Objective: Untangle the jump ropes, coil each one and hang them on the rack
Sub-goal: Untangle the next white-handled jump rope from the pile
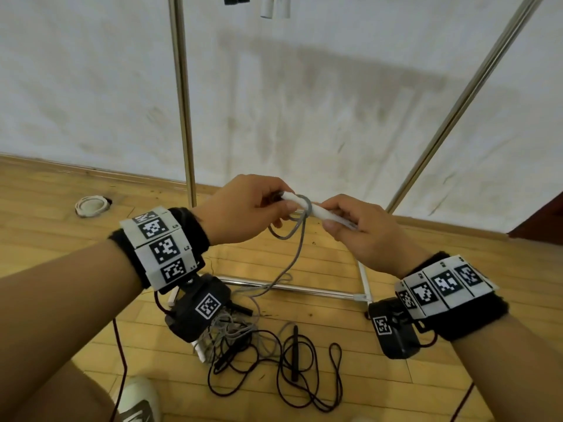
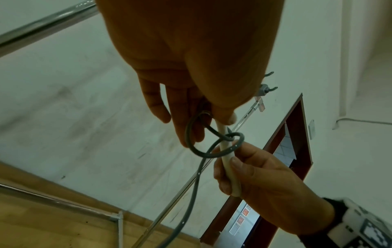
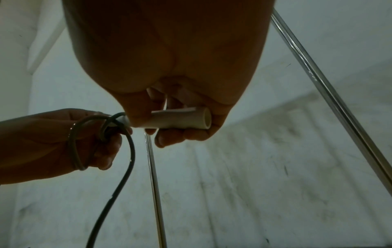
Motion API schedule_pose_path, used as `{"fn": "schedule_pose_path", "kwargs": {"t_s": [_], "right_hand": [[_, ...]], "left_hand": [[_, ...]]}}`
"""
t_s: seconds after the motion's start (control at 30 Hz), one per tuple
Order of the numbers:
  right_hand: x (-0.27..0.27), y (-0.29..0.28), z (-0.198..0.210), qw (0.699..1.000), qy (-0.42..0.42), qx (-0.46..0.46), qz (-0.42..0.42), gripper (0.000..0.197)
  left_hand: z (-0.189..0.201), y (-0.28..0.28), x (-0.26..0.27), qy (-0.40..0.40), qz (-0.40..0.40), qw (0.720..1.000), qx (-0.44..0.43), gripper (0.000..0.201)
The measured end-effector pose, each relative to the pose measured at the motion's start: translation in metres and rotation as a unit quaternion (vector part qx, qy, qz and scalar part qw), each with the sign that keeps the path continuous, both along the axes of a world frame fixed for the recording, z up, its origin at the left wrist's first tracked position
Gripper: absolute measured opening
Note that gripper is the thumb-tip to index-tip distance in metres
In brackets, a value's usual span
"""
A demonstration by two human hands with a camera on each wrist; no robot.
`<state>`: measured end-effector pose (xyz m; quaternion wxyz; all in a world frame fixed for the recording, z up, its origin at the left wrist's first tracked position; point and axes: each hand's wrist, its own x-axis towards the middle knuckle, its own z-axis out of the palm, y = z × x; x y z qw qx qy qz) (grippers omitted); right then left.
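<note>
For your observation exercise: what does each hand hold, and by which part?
Both hold the grey rope's white handle: right hand round its open end, left hand pinching the end where the rope loops.

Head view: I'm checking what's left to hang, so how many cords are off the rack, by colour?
Grey cord, on the white handle: 1
Black cord: 1
White coil, kind unclear: 1
Total: 3

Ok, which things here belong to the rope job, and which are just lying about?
Job:
- white handle, held by left hand and right hand
- grey rope looped round it
- black rope on floor
- rack

Lying about:
- white coil
- shoe
</note>
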<state>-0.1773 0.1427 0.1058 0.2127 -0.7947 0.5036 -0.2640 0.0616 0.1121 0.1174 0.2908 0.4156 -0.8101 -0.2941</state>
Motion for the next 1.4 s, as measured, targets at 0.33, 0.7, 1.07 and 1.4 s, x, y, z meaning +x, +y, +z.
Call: {"fn": "schedule_pose_path", "kwargs": {"t_s": [0.33,0.7,1.07,1.4], "right_hand": [[0.023,-0.011,-0.02,0.999,0.019,-0.022,-0.033,0.03],[0.026,-0.024,-0.01,0.996,-0.025,-0.029,-0.076,0.015],[0.038,-0.021,-0.019,0.995,-0.071,0.026,-0.069,0.017],[0.032,-0.022,-0.016,0.995,-0.032,0.062,-0.073,0.02]], "left_hand": [[-0.007,-0.007,-0.009,-0.193,-0.06,0.978,-0.055,0.023],[-0.005,-0.014,0.001,-0.156,0.023,0.983,-0.094,0.017],[-0.002,-0.006,0.002,-0.2,0.023,0.974,-0.102,0.017],[-0.006,-0.001,-0.004,-0.237,-0.014,0.962,-0.139,0.019]]}}
